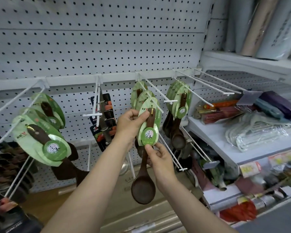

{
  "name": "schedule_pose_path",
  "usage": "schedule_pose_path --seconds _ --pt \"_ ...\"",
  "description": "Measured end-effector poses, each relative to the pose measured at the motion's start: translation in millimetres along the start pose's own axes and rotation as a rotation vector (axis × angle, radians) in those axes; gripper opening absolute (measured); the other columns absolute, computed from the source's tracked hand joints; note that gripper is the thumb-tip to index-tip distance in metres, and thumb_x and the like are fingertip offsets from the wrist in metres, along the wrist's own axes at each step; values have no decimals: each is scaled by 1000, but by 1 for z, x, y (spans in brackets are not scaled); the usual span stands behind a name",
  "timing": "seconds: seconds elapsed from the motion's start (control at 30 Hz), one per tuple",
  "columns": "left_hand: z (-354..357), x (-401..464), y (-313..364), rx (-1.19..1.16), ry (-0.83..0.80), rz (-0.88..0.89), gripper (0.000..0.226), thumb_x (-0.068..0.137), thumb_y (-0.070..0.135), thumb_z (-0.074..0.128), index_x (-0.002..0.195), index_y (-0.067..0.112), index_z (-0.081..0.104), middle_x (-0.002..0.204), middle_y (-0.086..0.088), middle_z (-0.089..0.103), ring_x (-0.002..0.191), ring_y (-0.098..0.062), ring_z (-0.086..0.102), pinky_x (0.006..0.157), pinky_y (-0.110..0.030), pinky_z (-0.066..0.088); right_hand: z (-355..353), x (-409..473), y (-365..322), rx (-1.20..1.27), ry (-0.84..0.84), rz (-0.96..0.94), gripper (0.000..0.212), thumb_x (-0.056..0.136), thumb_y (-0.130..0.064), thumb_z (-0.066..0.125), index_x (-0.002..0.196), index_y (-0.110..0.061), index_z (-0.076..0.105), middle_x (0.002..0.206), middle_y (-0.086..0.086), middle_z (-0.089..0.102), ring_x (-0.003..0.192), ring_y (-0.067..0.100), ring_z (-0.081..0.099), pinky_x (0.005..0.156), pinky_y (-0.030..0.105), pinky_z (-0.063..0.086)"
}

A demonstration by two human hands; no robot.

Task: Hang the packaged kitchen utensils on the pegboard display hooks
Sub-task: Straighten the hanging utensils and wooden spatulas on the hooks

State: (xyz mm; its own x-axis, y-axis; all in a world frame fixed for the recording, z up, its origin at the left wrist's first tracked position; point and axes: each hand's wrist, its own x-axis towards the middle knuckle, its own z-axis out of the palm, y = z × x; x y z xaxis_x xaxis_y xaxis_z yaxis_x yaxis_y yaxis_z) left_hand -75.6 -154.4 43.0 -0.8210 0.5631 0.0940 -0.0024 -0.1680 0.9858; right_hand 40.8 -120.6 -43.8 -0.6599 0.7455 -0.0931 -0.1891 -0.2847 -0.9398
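Both hands are holding a spoon point(144, 174) card.
Left hand point(130, 122) is pinching its top at 11 o'clock, right hand point(160, 158) is pinching its bottom; the hook point(154, 98) tip is hiding.

Illumination bright, even, cool white; shadows faint. Mild glare on the plastic bag point(259, 132) at right. Wide-angle bowing bends the pegboard point(91, 47) toward the frame edges. Lower corners and right-hand shelf point(242, 148) goods blurred; centre reasonably sharp.

Dark, smooth wooden spoon point(144, 179), glossy green card point(148, 130), white-coated metal hooks point(155, 96), seemingly matt pegboard point(91, 47).
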Motion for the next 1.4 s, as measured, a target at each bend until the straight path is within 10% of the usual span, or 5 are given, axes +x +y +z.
schedule_pose_path --seconds 0.4,0.73,0.87,1.03,1.4 --pt "8 4 -6 -10 15 19 11 87 10 75 92 5 68 77 -4 67 58 0 64 57 -15 52 -19 35 0 -52 11 -10 32 92 -17 73 121 -18 59 63 -8 63 68 5 61 66 20 50" --pt "20 -1 -21 119 201 187 65 82 66 65 140 40 51 135 22 57 125 2 53 105 -30 46 -12 56 -42 -60 -25 -166 41 104 -41 51 145 -33 51 143 -17 53 130 -2 49 107 23 40" --pt "34 -5 -18 111 200 173 55 92 70 47 144 51 45 150 25 45 138 0 43 112 -32 39 1 70 -60 -64 -133 -242 50 104 -47 46 153 -37 39 151 -25 40 137 -8 36 106 18 31" --pt "47 -3 -15 132 255 185 48 104 54 38 149 39 45 151 20 46 139 3 39 118 -31 33 11 81 -65 -107 -195 -260 65 88 -63 52 147 -37 47 151 -10 50 142 11 44 119 49 35" --pt "66 5 -30 104 337 192 68 89 79 23 147 48 41 152 20 45 142 -1 37 121 -44 31 1 84 -75 -184 -254 -290 72 88 -67 42 154 -38 38 156 -23 39 143 -8 33 124 39 28"
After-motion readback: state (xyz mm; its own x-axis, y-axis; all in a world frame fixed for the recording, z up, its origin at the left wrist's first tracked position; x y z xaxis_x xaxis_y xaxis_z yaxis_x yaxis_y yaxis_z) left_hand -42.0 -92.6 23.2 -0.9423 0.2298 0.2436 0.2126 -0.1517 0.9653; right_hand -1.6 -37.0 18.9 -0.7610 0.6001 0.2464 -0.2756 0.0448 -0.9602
